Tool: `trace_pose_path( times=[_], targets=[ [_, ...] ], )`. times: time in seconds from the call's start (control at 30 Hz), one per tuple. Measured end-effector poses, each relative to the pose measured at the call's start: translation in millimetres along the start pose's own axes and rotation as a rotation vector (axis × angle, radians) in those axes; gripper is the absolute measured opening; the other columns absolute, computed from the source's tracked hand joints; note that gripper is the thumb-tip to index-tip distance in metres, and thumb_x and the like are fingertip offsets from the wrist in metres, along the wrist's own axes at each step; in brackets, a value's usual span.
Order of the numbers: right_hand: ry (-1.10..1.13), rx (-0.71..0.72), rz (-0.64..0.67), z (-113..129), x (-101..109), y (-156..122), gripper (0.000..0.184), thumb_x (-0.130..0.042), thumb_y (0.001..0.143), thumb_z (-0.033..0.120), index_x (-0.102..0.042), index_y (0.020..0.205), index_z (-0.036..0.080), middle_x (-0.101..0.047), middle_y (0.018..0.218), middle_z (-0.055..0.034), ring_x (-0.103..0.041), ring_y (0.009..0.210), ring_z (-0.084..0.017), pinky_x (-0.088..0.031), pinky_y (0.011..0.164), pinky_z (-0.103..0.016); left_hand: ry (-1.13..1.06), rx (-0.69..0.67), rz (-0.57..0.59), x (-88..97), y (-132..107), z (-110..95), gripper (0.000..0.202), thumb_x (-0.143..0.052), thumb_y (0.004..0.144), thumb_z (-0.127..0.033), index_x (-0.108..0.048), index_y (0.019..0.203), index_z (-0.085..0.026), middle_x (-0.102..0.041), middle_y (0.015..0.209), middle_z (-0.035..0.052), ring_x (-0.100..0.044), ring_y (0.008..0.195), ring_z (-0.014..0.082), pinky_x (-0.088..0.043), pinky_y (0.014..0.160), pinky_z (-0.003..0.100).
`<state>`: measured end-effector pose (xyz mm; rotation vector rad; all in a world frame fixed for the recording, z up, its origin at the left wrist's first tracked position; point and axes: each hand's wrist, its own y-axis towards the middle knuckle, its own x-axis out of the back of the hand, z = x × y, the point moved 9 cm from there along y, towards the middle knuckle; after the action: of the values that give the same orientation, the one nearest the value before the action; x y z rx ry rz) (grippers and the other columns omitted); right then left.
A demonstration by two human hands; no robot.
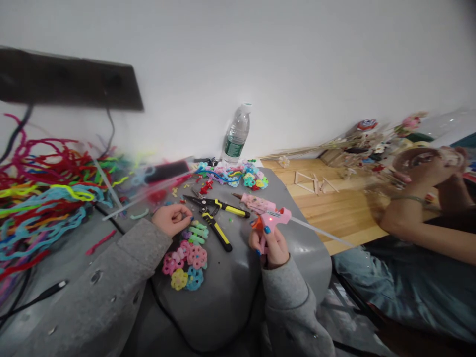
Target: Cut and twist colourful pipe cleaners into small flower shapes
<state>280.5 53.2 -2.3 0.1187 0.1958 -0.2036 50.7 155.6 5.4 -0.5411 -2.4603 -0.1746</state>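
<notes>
Broadly, the grey work surface [223, 307] carries everything; to its left sprawls a big tangle of pipe cleaners [40, 198] in red, blue, yellow and green, blurred at the edges; at the back stands a water bottle [236, 134], upright against the white wall; on the right a second person [416, 238] sits apart on the wooden floor [334, 208], both hands raised around something too blurred to name.

As to progress, a fair share looks done: a cluster of finished flower shapes [186, 263] in pink, yellow, blue and green lies between the two grey sleeves, touching one another; a second heap of similar flowers [238, 176] sits near the bottle; yet the mass of loose, unbent stems suggests much is left, and I judge the joining stage to be in hand.

Yellow-handled pliers [215, 218] lie open on the surface between the hands.

The right hand [269, 243] is closed round the grip of a pink glue gun [273, 218], nozzle pointing left, a red light showing on its body and a clear glue stick trailing out behind; it sits just right of the pliers. The left hand [171, 218] is curled into a loose fist just above the green piece of the cluster; whether it pinches anything I cannot tell.
</notes>
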Motion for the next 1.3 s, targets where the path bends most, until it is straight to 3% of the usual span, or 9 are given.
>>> trace_pose_path(
  times=[0.2,0.27,0.4,0.53,0.63,0.8,0.93,1.3],
  targets=[
    [0.100,-0.095,-0.091,1,44,5,0.031,-0.052,0.083,0.050,-0.050,0.082,0.019,-0.039,0.040,0.0076,-0.032,0.033,-0.008,-0.026,0.036,-0.022,-0.055,0.002,-0.006,2.4,1,4,0.023,-0.055,0.065,-0.036,-0.061,0.070,-0.015,-0.029,0.038,-0.0109,-0.026,0.039,0.0065,-0.021,0.041,0.019],
    [0.147,-0.169,-0.113,-2,59,6,0.025,-0.060,0.079,0.040,-0.051,0.089,0.020,-0.042,0.048,0.0076,-0.033,0.034,-0.007,-0.026,0.036,-0.021,-0.060,0.002,-0.002,2.1,1,6,0.021,-0.056,0.065,-0.035,-0.061,0.071,-0.014,-0.029,0.038,-0.0109,-0.027,0.039,0.0064,-0.021,0.041,0.019],
    [0.243,-0.281,-0.136,-12,77,8,0.031,-0.068,0.068,0.028,-0.052,0.093,0.021,-0.049,0.066,0.0042,-0.037,0.040,-0.004,-0.031,0.037,-0.019,-0.051,0.015,0.009,1.7,1,7,0.022,-0.056,0.065,-0.035,-0.061,0.070,-0.014,-0.029,0.038,-0.0109,-0.027,0.038,0.0066,-0.021,0.041,0.019],
    [0.281,-0.355,-0.169,-20,81,6,0.028,-0.068,0.065,0.034,-0.055,0.085,0.019,-0.052,0.068,0.0012,-0.040,0.043,-0.005,-0.033,0.036,-0.019,-0.028,0.043,0.005,2.0,0,6,0.026,-0.053,0.064,-0.038,-0.061,0.070,-0.014,-0.028,0.039,-0.0108,-0.027,0.039,0.0074,-0.021,0.042,0.020],
    [0.151,-0.352,-0.237,-17,89,-3,0.034,-0.069,0.067,0.041,-0.056,0.089,0.019,-0.058,0.068,-0.0014,-0.047,0.042,-0.009,-0.035,0.034,-0.021,-0.019,0.037,-0.007,2.2,0,6,0.025,-0.053,0.064,-0.038,-0.060,0.070,-0.015,-0.029,0.039,-0.0107,-0.027,0.039,0.0076,-0.021,0.042,0.020],
    [-0.152,-0.276,-0.346,-3,105,-20,0.051,-0.077,0.058,0.051,-0.049,0.088,0.019,-0.064,0.060,-0.0009,-0.050,0.035,-0.011,-0.035,0.031,-0.021,0.007,-0.003,-0.013,0.8,0,7,0.022,-0.053,0.065,-0.036,-0.061,0.068,-0.016,-0.027,0.038,-0.0114,-0.025,0.038,0.0071,-0.021,0.042,0.020],
    [-0.234,-0.195,-0.414,5,108,-23,0.056,-0.077,0.055,0.055,-0.046,0.088,0.021,-0.065,0.056,0.0006,-0.049,0.032,-0.011,-0.034,0.028,-0.020,0.025,-0.015,-0.016,0.2,-1,5,0.022,-0.054,0.065,-0.035,-0.063,0.070,-0.016,-0.026,0.038,-0.0115,-0.028,0.038,0.0076,-0.024,0.044,0.020],
    [-0.234,-0.155,-0.379,7,98,-7,0.056,-0.075,0.057,0.057,-0.045,0.087,0.019,-0.065,0.054,0.0012,-0.048,0.030,-0.008,-0.033,0.027,-0.016,0.156,0.007,0.007,-9.3,0,9,0.021,-0.054,0.064,-0.035,-0.066,0.067,-0.018,-0.027,0.038,-0.0100,-0.030,0.039,0.0092,-0.026,0.045,0.021]
  ],
)
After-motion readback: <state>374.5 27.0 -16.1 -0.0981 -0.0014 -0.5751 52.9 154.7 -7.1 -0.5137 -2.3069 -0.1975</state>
